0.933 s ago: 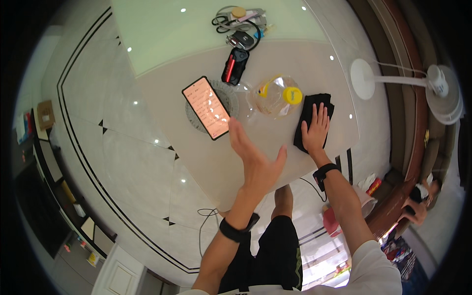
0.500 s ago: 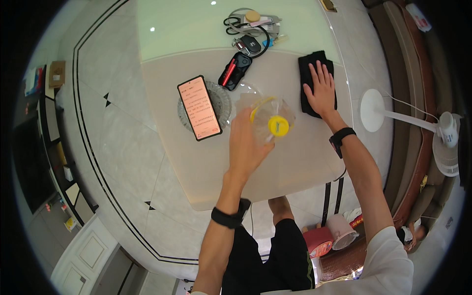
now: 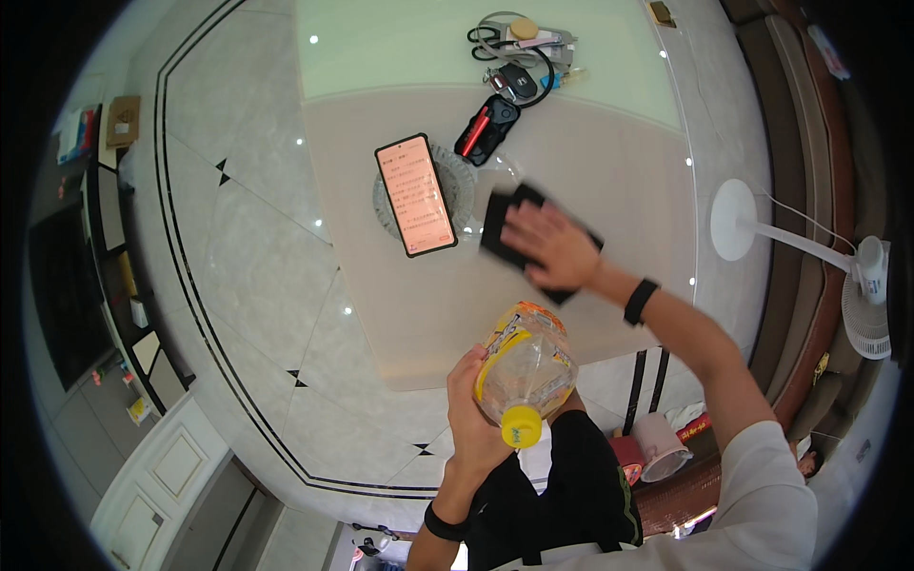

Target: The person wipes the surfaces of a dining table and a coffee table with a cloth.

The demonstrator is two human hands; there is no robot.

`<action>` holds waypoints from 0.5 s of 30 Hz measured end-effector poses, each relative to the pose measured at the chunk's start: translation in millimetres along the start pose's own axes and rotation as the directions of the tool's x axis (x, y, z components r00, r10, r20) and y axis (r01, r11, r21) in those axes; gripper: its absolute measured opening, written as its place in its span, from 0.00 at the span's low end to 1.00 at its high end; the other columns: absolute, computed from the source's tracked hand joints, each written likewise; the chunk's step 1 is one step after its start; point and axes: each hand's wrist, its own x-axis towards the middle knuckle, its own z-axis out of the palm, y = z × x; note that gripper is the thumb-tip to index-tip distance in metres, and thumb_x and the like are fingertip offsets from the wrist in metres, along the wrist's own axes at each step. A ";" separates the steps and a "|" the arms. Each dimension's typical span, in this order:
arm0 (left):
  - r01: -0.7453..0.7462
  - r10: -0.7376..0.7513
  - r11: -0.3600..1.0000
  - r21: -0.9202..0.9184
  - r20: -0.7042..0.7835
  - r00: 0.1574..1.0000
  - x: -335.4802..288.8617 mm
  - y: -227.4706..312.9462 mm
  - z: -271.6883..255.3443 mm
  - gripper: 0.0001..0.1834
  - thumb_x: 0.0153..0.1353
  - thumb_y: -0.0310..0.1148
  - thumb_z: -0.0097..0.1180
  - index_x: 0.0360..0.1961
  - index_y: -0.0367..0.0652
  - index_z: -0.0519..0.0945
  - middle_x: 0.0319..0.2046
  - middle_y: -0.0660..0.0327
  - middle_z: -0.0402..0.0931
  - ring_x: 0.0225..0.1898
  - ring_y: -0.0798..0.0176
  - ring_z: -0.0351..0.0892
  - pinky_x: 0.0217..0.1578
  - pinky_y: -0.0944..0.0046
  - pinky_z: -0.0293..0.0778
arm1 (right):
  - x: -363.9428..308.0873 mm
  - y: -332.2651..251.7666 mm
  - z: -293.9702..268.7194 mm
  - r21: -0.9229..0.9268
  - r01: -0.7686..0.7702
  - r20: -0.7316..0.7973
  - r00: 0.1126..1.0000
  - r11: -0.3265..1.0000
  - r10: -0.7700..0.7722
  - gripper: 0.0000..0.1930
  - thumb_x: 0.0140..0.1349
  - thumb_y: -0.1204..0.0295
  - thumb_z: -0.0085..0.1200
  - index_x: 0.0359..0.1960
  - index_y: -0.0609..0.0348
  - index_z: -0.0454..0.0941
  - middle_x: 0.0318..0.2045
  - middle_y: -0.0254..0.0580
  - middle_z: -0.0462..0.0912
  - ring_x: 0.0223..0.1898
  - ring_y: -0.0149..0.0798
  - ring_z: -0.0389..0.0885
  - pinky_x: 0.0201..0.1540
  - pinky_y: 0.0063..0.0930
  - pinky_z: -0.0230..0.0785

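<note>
My left hand (image 3: 473, 419) is wrapped round a large clear plastic bottle (image 3: 526, 371) with a yellow cap and a yellow-orange label. The bottle is off the tabletop's near edge, tilted with its cap toward me. Palm down, my right hand (image 3: 557, 247) presses flat on a folded black cloth (image 3: 497, 219) on the beige part of the table (image 3: 628, 162); hand and cloth are smeared by motion. Left of the cloth, a lit phone (image 3: 417, 195) rests on a round glass dish (image 3: 462, 181). A shiny clear patch, perhaps liquid, shows beside the dish.
Farther back lie a black case (image 3: 500, 119) with a red pen-like stick (image 3: 476, 130) on it, a car key (image 3: 516, 83) and a bundle of cords (image 3: 486, 38). A white standing fan (image 3: 733, 219) and a brown sofa (image 3: 795, 143) are to the right. A pink bin (image 3: 664, 443) stands below the table's edge.
My left hand has brought the bottle off the table and toward me. The right hand has slid the black cloth leftward and nearer, to where the bottle was. The view has shifted slightly.
</note>
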 end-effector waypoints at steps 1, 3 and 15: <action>-0.005 0.005 1.000 0.006 -0.003 1.000 0.0 -2.4 -0.3 0.56 0.38 0.34 0.80 0.66 0.39 0.57 0.64 0.45 0.61 0.66 0.48 0.64 0.64 0.51 0.65 | 16.3 20.0 -14.0 -0.092 -0.111 -0.071 0.992 0.990 0.105 0.39 0.54 0.58 0.56 0.70 0.47 0.61 0.73 0.43 0.56 0.74 0.47 0.50 0.74 0.50 0.42; -0.014 0.014 1.000 0.007 -0.025 1.000 0.9 -6.0 -1.0 0.56 0.38 0.34 0.80 0.66 0.39 0.57 0.64 0.45 0.61 0.66 0.48 0.64 0.64 0.51 0.65 | 48.2 47.3 -44.0 -0.125 -0.267 -0.219 0.947 0.956 0.236 0.35 0.60 0.59 0.53 0.70 0.48 0.60 0.73 0.44 0.54 0.74 0.47 0.50 0.73 0.50 0.41; 0.003 -0.003 1.000 -0.001 -0.111 0.994 13.7 -10.4 -7.5 0.56 0.36 0.33 0.80 0.65 0.38 0.57 0.64 0.44 0.62 0.64 0.47 0.66 0.63 0.51 0.65 | -2.8 -53.7 10.8 -0.045 0.045 0.086 0.995 0.998 -0.041 0.35 0.60 0.54 0.51 0.71 0.45 0.61 0.73 0.41 0.55 0.75 0.45 0.49 0.75 0.49 0.36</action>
